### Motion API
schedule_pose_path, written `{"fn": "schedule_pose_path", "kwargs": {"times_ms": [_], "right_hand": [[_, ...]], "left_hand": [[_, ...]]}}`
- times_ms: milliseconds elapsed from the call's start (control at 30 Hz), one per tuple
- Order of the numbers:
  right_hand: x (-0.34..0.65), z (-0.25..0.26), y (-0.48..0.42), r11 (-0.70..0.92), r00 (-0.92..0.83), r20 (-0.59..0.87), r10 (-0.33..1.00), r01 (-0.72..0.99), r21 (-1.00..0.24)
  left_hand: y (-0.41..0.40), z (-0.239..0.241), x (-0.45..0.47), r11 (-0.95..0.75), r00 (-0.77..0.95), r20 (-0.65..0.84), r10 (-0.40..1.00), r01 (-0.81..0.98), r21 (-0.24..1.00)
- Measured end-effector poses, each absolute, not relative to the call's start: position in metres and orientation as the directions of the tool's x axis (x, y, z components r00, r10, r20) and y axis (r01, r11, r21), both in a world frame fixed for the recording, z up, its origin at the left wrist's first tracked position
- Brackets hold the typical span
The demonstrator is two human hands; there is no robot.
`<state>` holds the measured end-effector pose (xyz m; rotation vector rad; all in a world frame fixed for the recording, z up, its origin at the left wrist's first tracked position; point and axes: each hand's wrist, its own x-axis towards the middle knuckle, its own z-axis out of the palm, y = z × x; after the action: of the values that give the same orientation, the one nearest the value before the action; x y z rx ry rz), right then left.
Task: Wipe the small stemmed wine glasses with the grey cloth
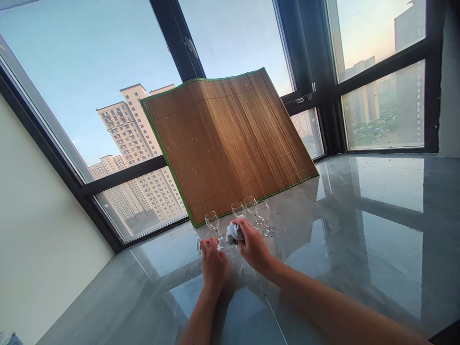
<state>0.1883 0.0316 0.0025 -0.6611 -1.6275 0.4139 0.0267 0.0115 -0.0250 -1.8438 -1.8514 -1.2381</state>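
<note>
My left hand (214, 265) is closed round a small stemmed glass (200, 246) held on its side, its foot pointing left. My right hand (253, 244) is closed on a pale cloth (233, 232) bunched against the glass's bowl. Just beyond my hands several more clear stemmed glasses stand upright on the glossy grey surface (359, 249): one at the left (212, 222), one in the middle (237, 209) and a pair at the right (259, 214).
A brown bamboo mat (226, 143) with a green edge leans against the window behind the glasses. Black-framed windows (118, 177) show tower blocks outside. A cream wall (39, 239) runs along the left.
</note>
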Motion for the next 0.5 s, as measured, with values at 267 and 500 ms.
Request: {"fn": "schedule_pose_path", "kwargs": {"times_ms": [267,500], "right_hand": [[0.191,0.005,0.032,0.755,-0.154,0.739,0.656,0.153,-0.638],[0.186,0.001,0.038,0.529,-0.121,0.526,0.842,-0.012,-0.849]], "left_hand": [[0.013,-0.028,0.027,-0.158,-0.199,0.725,0.66,0.906,0.392],[0.017,-0.029,0.018,-0.069,-0.334,0.689,0.643,0.871,0.487]]}}
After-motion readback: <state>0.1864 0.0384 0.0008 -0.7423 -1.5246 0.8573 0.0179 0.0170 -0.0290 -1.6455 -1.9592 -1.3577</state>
